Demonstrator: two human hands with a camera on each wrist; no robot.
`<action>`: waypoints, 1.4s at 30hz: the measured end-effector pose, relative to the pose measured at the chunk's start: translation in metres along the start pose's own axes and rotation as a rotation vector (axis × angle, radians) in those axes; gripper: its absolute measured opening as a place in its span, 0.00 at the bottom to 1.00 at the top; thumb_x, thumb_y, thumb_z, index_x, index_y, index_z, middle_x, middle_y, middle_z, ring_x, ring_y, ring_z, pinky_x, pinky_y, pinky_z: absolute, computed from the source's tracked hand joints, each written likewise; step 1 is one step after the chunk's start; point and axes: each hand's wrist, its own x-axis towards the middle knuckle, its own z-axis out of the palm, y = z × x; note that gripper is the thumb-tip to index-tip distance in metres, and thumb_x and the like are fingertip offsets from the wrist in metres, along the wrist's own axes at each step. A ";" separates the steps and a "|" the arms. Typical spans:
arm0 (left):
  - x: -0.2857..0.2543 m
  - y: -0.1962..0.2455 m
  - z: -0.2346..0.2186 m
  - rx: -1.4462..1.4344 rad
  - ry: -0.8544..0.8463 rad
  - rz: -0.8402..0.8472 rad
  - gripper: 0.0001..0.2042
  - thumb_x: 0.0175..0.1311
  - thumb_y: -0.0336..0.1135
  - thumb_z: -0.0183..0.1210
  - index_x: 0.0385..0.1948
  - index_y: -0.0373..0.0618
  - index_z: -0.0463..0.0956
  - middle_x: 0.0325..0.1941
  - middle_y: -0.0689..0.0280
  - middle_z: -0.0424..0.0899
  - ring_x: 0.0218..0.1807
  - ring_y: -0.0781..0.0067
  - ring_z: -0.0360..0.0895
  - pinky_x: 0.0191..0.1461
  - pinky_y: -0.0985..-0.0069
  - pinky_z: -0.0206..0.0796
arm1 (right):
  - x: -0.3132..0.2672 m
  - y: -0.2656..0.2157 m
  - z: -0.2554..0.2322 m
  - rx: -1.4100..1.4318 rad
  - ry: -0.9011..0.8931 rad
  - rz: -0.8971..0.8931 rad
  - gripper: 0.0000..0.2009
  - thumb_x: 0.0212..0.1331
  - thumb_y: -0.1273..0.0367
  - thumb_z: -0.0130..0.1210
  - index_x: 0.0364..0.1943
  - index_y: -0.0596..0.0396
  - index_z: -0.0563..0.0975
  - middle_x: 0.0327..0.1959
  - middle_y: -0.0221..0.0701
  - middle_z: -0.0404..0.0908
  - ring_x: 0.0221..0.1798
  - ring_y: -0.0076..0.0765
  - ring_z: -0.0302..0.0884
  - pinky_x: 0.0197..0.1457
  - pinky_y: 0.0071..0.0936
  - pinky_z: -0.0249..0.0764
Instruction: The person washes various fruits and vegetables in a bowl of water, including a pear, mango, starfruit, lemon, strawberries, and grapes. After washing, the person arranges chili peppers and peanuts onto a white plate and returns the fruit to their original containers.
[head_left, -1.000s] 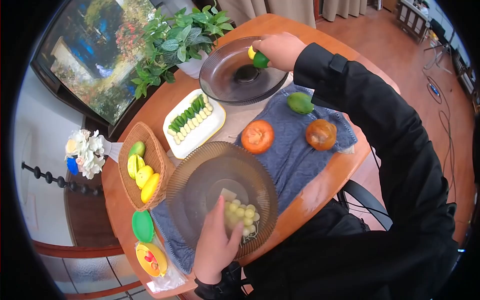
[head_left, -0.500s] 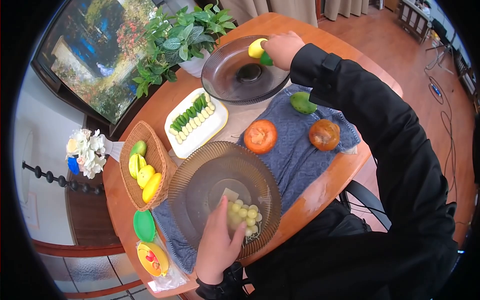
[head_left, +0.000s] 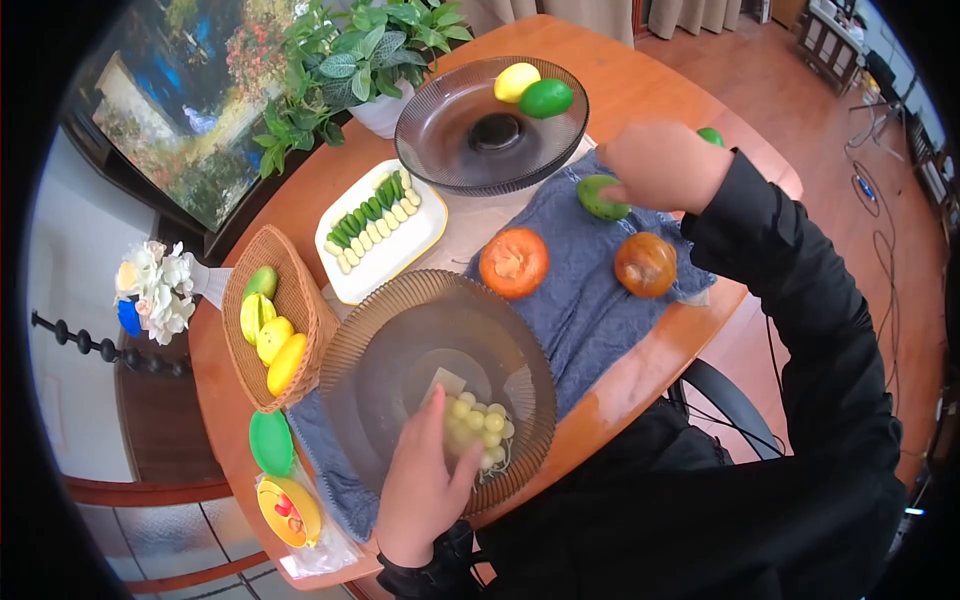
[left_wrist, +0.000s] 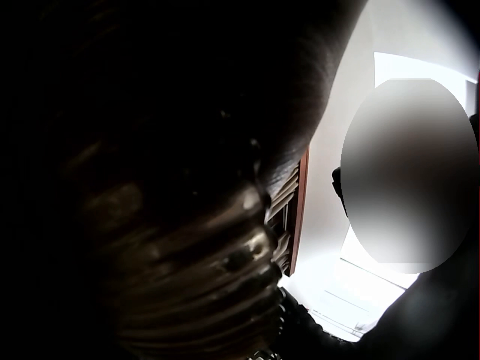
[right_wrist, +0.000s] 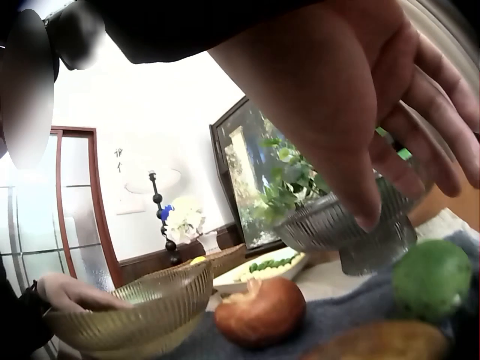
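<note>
In the head view my left hand (head_left: 425,485) lies over the near side of the brown ribbed glass bowl (head_left: 360,360), fingers extended beside the pale green grapes (head_left: 485,420). My right hand (head_left: 665,165) hovers over the blue towel (head_left: 570,330), just above and right of a green fruit (head_left: 600,197). In the right wrist view this hand (right_wrist: 397,105) has spread fingers and holds nothing. A yellow lemon (head_left: 516,82) and a green fruit (head_left: 546,98) touch at the right side of the dark glass bowl (head_left: 440,150). The left wrist view is mostly dark.
An orange-red fruit (head_left: 514,263) and a brown one (head_left: 645,265) sit on the towel. Left are a white tray (head_left: 400,255), a wicker basket (head_left: 315,340) of fruit and a yellow bowl (head_left: 266,497). Another green item (head_left: 711,136) shows behind the right hand.
My right hand has let go of the green fruit and lemon in the dark bowl and moved right and down, over the towel. The left hand keeps its place at the grapes.
</note>
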 end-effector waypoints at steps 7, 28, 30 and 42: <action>0.000 -0.001 0.001 -0.008 0.016 -0.022 0.38 0.78 0.37 0.65 0.84 0.35 0.58 0.76 0.40 0.76 0.78 0.40 0.73 0.82 0.57 0.63 | 0.016 0.015 0.042 0.220 -0.049 -0.095 0.25 0.67 0.57 0.70 0.60 0.57 0.77 0.49 0.48 0.88 0.52 0.61 0.89 0.54 0.51 0.84; 0.002 0.006 -0.002 0.005 0.038 -0.068 0.37 0.76 0.37 0.66 0.82 0.33 0.61 0.73 0.39 0.76 0.75 0.38 0.75 0.79 0.56 0.67 | -0.036 -0.192 0.033 0.374 0.503 -0.469 0.12 0.64 0.70 0.60 0.51 0.50 0.84 0.46 0.30 0.82 0.54 0.38 0.83 0.64 0.39 0.70; 0.002 0.004 -0.001 0.012 0.046 -0.027 0.36 0.76 0.37 0.66 0.81 0.32 0.61 0.73 0.39 0.76 0.75 0.38 0.75 0.79 0.56 0.67 | -0.035 -0.195 0.036 0.354 0.519 -0.443 0.14 0.65 0.70 0.60 0.53 0.50 0.85 0.47 0.30 0.83 0.55 0.38 0.83 0.67 0.40 0.69; 0.003 0.004 -0.001 0.031 0.051 -0.011 0.35 0.76 0.39 0.66 0.79 0.32 0.64 0.73 0.43 0.78 0.75 0.40 0.75 0.78 0.52 0.67 | -0.025 -0.201 0.043 0.261 0.504 -0.504 0.18 0.67 0.70 0.57 0.59 0.50 0.88 0.51 0.31 0.85 0.57 0.36 0.82 0.72 0.38 0.65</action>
